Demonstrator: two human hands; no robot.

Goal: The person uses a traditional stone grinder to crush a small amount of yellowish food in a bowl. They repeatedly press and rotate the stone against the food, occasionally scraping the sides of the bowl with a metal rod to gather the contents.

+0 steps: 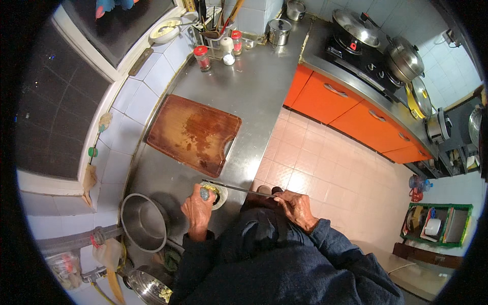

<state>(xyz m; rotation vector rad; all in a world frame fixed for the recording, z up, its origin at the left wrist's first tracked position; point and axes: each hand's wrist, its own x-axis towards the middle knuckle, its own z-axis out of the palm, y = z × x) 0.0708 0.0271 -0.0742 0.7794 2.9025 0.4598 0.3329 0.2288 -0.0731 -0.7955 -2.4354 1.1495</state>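
My left hand [197,210] is closed around a grey stone pestle [204,194], whose rounded end shows between the fingers. Just under it, a pale stone mortar [223,196] stands on the steel counter, with yellowish crushed bits inside; the hand covers part of the bowl. Between the fingers of my right hand [296,207] is a long, thin, dark utensil [244,189]. It reaches left across the mortar's rim, and whether it is a knife seen edge-on or a stick is unclear. Beyond the mortar lies a damp wooden cutting board [194,133].
A steel pot [144,223] sits left of my left hand, by the sink. A steel strainer [148,288] holds pale chopped bits. Red-lidded jars [202,59] and a utensil holder [209,38] stand at the back. A lidded wok [356,28] rests on the gas stove.
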